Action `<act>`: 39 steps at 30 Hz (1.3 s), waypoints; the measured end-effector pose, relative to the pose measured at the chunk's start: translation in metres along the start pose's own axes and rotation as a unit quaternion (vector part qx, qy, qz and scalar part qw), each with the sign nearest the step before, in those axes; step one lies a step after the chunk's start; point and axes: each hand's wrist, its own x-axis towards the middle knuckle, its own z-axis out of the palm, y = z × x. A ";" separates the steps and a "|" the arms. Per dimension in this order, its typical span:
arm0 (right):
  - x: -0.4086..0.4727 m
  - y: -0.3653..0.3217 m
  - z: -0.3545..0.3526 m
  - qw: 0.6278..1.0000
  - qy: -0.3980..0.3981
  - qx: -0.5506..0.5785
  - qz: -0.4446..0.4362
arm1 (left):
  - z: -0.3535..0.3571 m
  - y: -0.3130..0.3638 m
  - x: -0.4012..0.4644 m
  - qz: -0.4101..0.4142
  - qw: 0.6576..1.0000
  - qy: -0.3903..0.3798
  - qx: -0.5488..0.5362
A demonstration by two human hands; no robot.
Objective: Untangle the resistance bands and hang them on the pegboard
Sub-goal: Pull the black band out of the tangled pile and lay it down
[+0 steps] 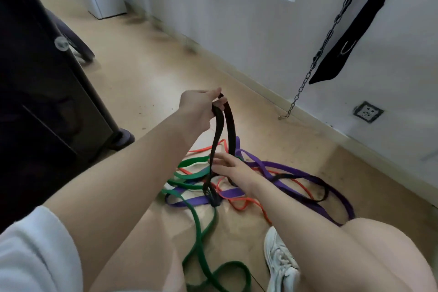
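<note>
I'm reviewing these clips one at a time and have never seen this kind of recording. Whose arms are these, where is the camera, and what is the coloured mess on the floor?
There is no machine here: a person wears a wide-angle camera on the head, so this single view looks forward and down at their own arms. The left hand grips the top of a loop of the black band and holds it up. The right hand is lower, with its fingers at the same band's strands; whether it grips them is hard to tell. On the tan floor lies a tangle of the black band with the green band, purple band and orange band. A chain and a black strap hang by the wall.
</note>
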 end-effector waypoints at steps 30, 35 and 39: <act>-0.101 -0.077 -0.045 0.955 0.260 -0.033 0.141 | -0.016 -0.048 -0.055 0.199 0.906 -0.236 0.290; -0.120 -0.104 -0.056 0.935 0.244 -0.148 -0.213 | 0.002 -0.010 -0.056 0.195 0.928 -0.236 0.211; -0.123 -0.129 -0.055 0.901 0.171 -0.267 -0.295 | 0.014 0.024 -0.069 0.161 0.936 -0.266 0.165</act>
